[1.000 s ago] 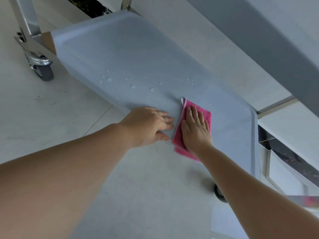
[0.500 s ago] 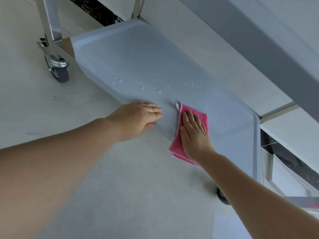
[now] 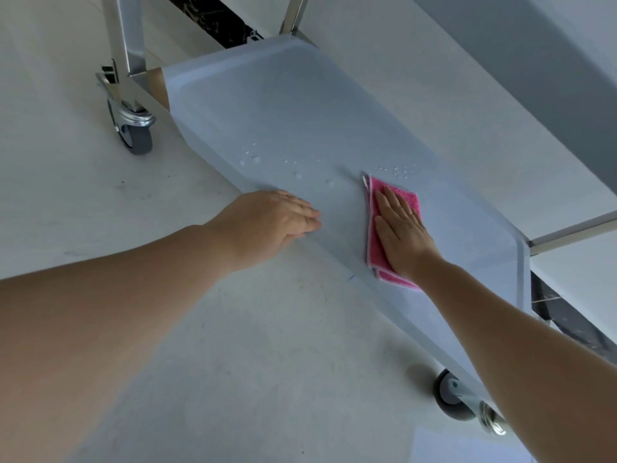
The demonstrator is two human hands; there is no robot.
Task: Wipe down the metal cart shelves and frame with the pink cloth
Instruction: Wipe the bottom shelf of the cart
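Head view: the right hand [image 3: 402, 230] lies flat, fingers straight, its grip open and pressing the folded pink cloth [image 3: 390, 225] onto the cart's lower shelf [image 3: 283, 105]. The left hand [image 3: 272, 222] rests open-palmed on the shelf's near edge, holding nothing. Water droplets [image 3: 253, 158] bead beyond. The near caster [image 3: 450, 396] is partly hidden by the right forearm.

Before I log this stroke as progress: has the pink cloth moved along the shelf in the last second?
Yes. The pink cloth under the right hand has slid further onto the shelf, off its near edge, closing on the water droplets.
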